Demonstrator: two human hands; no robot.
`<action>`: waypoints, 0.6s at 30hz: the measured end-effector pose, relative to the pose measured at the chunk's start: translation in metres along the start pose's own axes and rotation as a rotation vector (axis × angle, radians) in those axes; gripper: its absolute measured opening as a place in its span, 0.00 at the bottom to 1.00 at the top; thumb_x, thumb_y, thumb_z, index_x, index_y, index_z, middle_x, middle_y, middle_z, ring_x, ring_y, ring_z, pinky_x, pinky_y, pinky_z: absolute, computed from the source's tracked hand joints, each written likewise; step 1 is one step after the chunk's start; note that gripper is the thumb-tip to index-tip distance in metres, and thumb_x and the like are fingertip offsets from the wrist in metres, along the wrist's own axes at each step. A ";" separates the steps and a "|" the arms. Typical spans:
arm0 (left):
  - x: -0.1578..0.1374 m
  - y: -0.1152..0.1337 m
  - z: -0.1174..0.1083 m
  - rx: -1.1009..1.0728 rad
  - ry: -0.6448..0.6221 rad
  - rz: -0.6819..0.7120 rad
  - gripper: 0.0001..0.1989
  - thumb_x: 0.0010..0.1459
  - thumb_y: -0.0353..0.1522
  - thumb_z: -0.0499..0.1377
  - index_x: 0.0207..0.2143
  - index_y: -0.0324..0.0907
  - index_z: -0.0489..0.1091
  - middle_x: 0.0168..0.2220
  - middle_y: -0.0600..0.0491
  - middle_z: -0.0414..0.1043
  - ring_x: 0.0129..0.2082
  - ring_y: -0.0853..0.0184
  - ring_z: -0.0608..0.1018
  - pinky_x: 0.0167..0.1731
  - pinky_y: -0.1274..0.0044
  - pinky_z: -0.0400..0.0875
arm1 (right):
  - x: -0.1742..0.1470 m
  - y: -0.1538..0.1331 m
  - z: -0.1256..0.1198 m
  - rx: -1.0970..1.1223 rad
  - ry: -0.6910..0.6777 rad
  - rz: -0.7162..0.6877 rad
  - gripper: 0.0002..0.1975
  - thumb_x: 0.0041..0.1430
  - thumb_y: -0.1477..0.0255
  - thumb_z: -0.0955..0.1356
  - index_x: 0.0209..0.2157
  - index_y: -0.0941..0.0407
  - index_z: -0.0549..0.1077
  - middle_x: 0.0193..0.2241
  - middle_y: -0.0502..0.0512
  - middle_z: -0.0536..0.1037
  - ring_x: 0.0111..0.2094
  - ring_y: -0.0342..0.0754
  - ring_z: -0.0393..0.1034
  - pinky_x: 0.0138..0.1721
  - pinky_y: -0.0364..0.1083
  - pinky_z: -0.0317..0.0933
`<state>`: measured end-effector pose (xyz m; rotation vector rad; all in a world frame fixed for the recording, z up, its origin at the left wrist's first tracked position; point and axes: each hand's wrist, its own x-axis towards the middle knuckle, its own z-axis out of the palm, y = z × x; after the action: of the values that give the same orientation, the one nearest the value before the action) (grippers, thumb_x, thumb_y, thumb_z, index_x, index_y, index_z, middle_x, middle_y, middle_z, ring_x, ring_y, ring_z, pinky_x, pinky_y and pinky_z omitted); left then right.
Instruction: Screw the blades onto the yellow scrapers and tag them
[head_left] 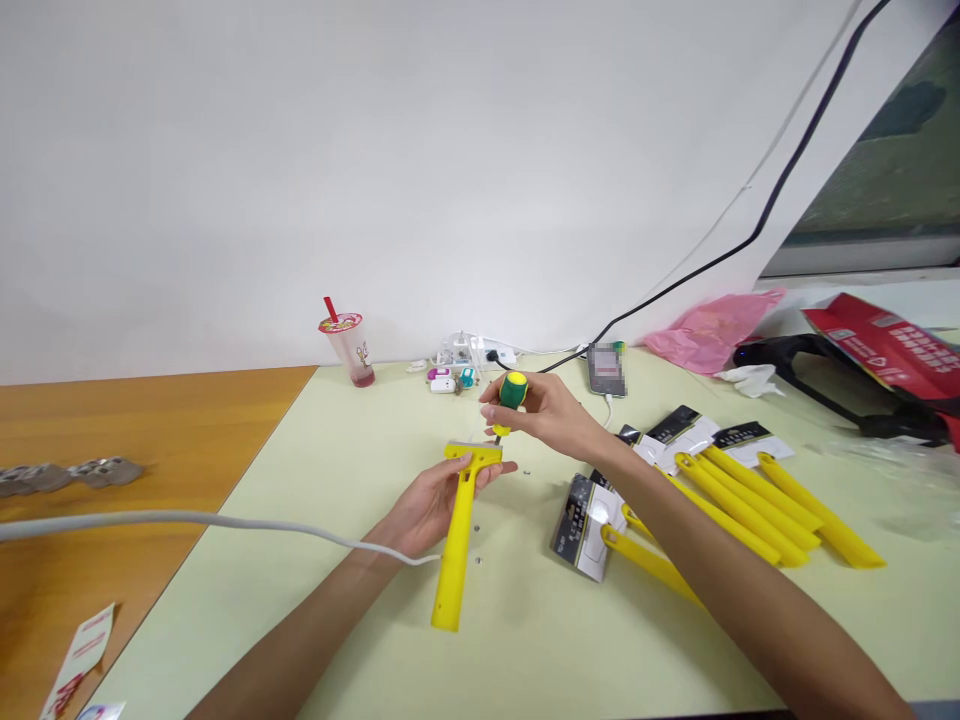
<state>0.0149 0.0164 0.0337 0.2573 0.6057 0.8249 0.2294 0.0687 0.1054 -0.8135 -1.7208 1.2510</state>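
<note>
My left hand (429, 508) is closed around the head end of a yellow scraper (459, 540), whose long handle slants down toward me. In my right hand (551, 412) is a screwdriver (514, 390) with a green and yellow handle. It points downward, its shaft meeting the right end of the scraper's head. Whether the tip sits in a screw is too small to tell. Small metal bits (478, 561) lie on the table beneath the scraper. Right of my forearm are several more yellow scraper handles (821, 508) and black-and-white packaging cards (583, 525).
A cup with a red straw (351, 350) stands by the wall, left of a power strip (469, 352). A phone (606, 368) lies behind my right hand. A grey cable (225, 520) crosses from the left. Pink plastic (709, 330) and a red package (885, 345) are at right.
</note>
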 end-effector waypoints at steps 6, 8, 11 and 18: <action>0.000 -0.002 -0.003 -0.071 -0.040 -0.012 0.29 0.77 0.26 0.57 0.76 0.29 0.59 0.62 0.30 0.77 0.41 0.68 0.89 0.49 0.82 0.83 | 0.000 0.002 -0.001 0.022 -0.006 -0.008 0.19 0.56 0.58 0.82 0.40 0.55 0.81 0.33 0.52 0.82 0.34 0.50 0.82 0.39 0.49 0.76; -0.001 -0.001 -0.003 -0.087 -0.055 0.004 0.29 0.77 0.26 0.56 0.76 0.29 0.57 0.63 0.30 0.77 0.42 0.68 0.89 0.49 0.82 0.83 | -0.001 0.000 -0.001 0.029 -0.006 -0.005 0.18 0.56 0.58 0.82 0.40 0.55 0.81 0.32 0.51 0.82 0.35 0.51 0.82 0.39 0.49 0.76; -0.001 0.000 -0.004 -0.086 -0.066 0.012 0.31 0.77 0.26 0.56 0.77 0.29 0.56 0.64 0.30 0.76 0.43 0.68 0.89 0.49 0.82 0.82 | -0.002 -0.002 -0.002 0.032 -0.006 0.000 0.19 0.55 0.57 0.82 0.39 0.55 0.81 0.32 0.51 0.82 0.35 0.52 0.83 0.38 0.49 0.76; -0.001 -0.001 -0.005 0.024 -0.062 0.050 0.29 0.75 0.25 0.57 0.75 0.26 0.60 0.64 0.29 0.76 0.43 0.66 0.88 0.49 0.82 0.83 | -0.001 0.000 -0.003 -0.003 -0.012 -0.015 0.19 0.57 0.56 0.82 0.39 0.55 0.81 0.33 0.52 0.82 0.35 0.52 0.83 0.39 0.50 0.75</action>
<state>0.0121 0.0152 0.0299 0.3199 0.5532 0.8555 0.2325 0.0690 0.1057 -0.7954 -1.7359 1.2454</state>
